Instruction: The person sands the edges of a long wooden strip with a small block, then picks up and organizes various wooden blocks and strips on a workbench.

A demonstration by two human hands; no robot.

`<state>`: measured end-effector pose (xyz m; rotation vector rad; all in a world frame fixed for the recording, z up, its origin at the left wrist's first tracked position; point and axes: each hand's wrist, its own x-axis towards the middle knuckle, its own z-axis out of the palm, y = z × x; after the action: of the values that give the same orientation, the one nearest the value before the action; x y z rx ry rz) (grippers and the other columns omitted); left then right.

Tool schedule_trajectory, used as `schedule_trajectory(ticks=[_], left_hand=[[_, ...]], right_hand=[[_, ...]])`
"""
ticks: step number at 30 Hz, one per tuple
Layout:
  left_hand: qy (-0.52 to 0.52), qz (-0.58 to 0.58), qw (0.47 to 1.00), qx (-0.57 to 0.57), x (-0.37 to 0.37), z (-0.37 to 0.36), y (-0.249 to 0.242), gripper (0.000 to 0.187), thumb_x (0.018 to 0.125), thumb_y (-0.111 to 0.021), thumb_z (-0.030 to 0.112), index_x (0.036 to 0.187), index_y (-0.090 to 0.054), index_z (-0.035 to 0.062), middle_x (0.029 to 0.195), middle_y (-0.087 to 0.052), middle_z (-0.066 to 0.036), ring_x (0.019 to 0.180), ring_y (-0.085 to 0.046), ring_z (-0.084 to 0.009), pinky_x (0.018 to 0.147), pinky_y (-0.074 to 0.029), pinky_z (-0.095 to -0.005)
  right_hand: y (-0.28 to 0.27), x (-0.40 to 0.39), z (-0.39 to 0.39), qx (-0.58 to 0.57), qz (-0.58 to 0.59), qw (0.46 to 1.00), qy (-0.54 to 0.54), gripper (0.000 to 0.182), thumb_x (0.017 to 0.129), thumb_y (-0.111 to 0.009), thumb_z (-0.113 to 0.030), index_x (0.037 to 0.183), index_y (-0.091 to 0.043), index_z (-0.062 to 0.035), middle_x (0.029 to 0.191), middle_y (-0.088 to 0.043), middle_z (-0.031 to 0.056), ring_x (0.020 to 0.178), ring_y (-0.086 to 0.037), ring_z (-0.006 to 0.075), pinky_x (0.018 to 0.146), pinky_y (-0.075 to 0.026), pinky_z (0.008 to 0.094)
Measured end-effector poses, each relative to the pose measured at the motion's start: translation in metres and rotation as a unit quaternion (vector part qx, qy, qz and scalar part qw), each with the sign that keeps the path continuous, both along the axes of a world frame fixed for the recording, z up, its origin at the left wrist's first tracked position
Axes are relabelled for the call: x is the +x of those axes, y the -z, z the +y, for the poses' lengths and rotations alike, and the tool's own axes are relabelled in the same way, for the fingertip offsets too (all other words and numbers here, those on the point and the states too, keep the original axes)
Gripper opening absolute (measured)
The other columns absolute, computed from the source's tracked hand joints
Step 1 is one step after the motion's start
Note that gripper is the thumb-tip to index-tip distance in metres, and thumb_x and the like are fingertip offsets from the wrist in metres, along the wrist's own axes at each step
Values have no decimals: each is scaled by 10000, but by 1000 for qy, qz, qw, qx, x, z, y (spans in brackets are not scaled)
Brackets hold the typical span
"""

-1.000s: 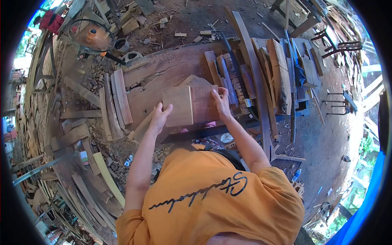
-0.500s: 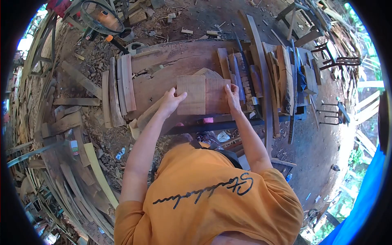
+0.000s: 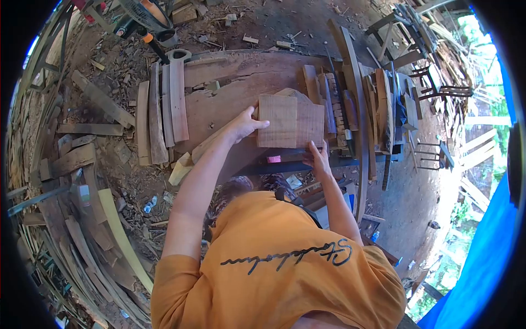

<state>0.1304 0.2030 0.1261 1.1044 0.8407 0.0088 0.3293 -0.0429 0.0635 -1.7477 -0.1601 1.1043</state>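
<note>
A lighter square wooden board overlaps a redder wooden board beside it, both held up over the workbench. My left hand grips the lighter board at its left edge, thumb on its front face and the other fingers mostly hidden behind. At the lower right corner of the redder board, my right hand touches the edge with its fingertips, the fingers partly hidden. Behind the boards another pale wooden piece shows at the top.
The wooden workbench carries long strips on the left and a long plank with stacked pieces on the right. A pink block is below the boards. A fan stands at upper left, and chairs at upper right.
The boards have shifted right in view and overlap more. My right hand has moved from the redder board's upper right edge down to its lower right corner.
</note>
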Motion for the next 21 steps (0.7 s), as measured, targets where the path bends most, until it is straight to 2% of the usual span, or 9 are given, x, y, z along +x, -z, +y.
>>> schedule_trajectory(ticks=[2,4,5,8,13,15,17,19,21], left_hand=[[9,7,1000,11,0,1,11,808,871,-747,198,1493,-261,26,1205,-587,-147,1089,-613,-240,883,-541,-422],[21,11,999,26,1,3,8,744,871,-754,227,1454,-330,42,1152,-584,-120,1064,-618,-228,863,-553,-428],[18,-3,1000,25,1,1,8,733,872,-754,227,1442,-335,37,1156,-580,-124,1067,-617,-233,867,-553,-431],[19,-4,999,29,1,0,8,731,876,-750,223,1437,-325,24,1176,-567,-142,1075,-616,-250,863,-563,-428],[37,20,994,98,5,1,36,786,895,-729,224,1486,-251,21,1192,-543,-150,1065,-620,-237,835,-591,-389],[24,-6,994,108,2,-2,41,795,896,-725,238,1499,-250,30,1196,-534,-165,1080,-612,-266,851,-576,-409],[9,-32,992,118,-1,-12,35,803,897,-721,253,1512,-249,40,1200,-526,-179,1095,-604,-296,867,-562,-430],[-22,25,910,412,-7,-29,21,890,811,-775,298,1517,-292,52,1341,-471,-240,1256,-484,-384,1045,-402,-425],[-7,9,857,515,-12,-49,8,858,804,-771,321,1504,-336,86,1342,-452,-226,1282,-435,-389,1056,-363,-472]], right_hand=[[4,3,1,-2,-5,1000,-10,686,929,-655,-445,1430,-272,-173,1151,-585,124,911,-630,219,719,-560,353],[2,5,2,-26,-5,999,-19,735,901,-663,-508,1429,-260,-194,1162,-587,113,947,-618,239,820,-533,489],[1,5,1,-48,1,999,-21,781,874,-665,-566,1433,-247,-214,1178,-588,101,982,-608,267,895,-441,649],[-1,7,2,-78,16,996,-29,798,872,-657,-582,1447,-228,-233,1186,-593,95,986,-610,282,912,-359,736],[-19,-2,9,-92,-89,992,-11,882,867,-692,-525,1521,-184,-220,1260,-536,161,1019,-599,342,1006,-399,592],[-34,-6,13,-117,-554,816,-117,756,898,-686,-378,1488,-311,-91,1247,-516,210,1169,-515,383,1003,-429,496],[-58,-4,29,-79,-528,835,-134,720,892,-690,-362,1466,-359,-78,1259,-514,225,1203,-483,392,1040,-388,473],[-71,4,52,-2,-507,844,-172,597,906,-670,-361,1382,-489,-49,1280,-522,225,1233,-465,381,1054,-375,439],[-85,12,81,14,-504,840,-197,575,915,-654,-374,1363,-507,-45,1278,-530,214,1234,-468,378,1052,-378,440]])
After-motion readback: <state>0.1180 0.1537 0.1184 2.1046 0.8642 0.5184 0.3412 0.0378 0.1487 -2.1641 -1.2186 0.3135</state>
